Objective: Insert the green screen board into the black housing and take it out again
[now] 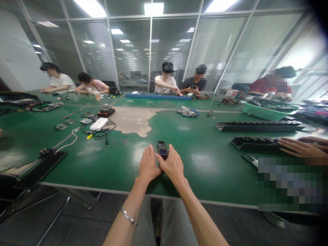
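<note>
A small black handheld device with a little screen lies on the green tabletop in front of me. My left hand rests on the table at its left side, fingers stretched forward and thumb pointing inward. On the other side, my right hand mirrors it, with its fingers extended beside the device. Both thumbs meet near the device's close end and hide part of it. Whether the fingers touch its sides is hard to tell. A silver bracelet circles my left wrist.
Left of centre lie a white box-shaped item and tangled cables. Bare patches mark the green table. To the right are long black strips, a co-worker's hand and a green basket. Several people sit across the table.
</note>
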A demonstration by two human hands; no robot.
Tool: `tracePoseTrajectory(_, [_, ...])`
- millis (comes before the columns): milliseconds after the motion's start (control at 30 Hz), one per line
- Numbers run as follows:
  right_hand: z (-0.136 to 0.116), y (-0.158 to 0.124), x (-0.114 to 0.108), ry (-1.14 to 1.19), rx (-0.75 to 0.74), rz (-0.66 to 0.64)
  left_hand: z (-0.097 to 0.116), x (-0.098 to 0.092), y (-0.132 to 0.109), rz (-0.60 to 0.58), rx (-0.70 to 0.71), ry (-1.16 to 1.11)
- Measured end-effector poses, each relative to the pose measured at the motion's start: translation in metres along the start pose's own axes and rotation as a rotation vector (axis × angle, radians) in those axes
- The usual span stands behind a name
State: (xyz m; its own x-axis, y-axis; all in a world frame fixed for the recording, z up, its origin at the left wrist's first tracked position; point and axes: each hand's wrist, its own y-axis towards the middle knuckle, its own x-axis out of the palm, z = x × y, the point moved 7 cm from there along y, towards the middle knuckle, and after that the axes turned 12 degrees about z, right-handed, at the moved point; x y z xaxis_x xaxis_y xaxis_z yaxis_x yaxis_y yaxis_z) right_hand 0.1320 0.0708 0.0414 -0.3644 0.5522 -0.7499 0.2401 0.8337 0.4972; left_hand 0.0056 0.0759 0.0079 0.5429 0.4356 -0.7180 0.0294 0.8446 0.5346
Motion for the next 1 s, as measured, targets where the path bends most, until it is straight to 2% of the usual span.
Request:
tracePoseTrajectory(300, [-0.017, 0.007, -0.008, -0.117, -0.010, -0.015, -0.002, 0.005, -0.001, 0.026, 0.046, 0.006])
tracePoseTrajectory(467, [-0.026, 0.006, -0.017, -0.107, -0.027, 0.070, -0.002, 0.004, -0.001, -0.006, 0.052, 0.039])
tracePoseTrajectory(633, [-0.031, 0.014, -0.036, -0.058, -0.016, 0.144, 0.000, 0.002, 0.001, -0.065, 0.026, 0.063])
tracePoseTrajectory(833, [0.001, 0.030, -0.061, 0.032, 0.090, 0.245, 0.000, 0.000, 0.000, -0.093, -0.016, 0.081])
tracePoseTrajectory(1000, [0.036, 0.023, -0.051, -0.057, 0.136, 0.189, 0.001, -0.001, 0.001, -0.086, -0.016, 0.096])
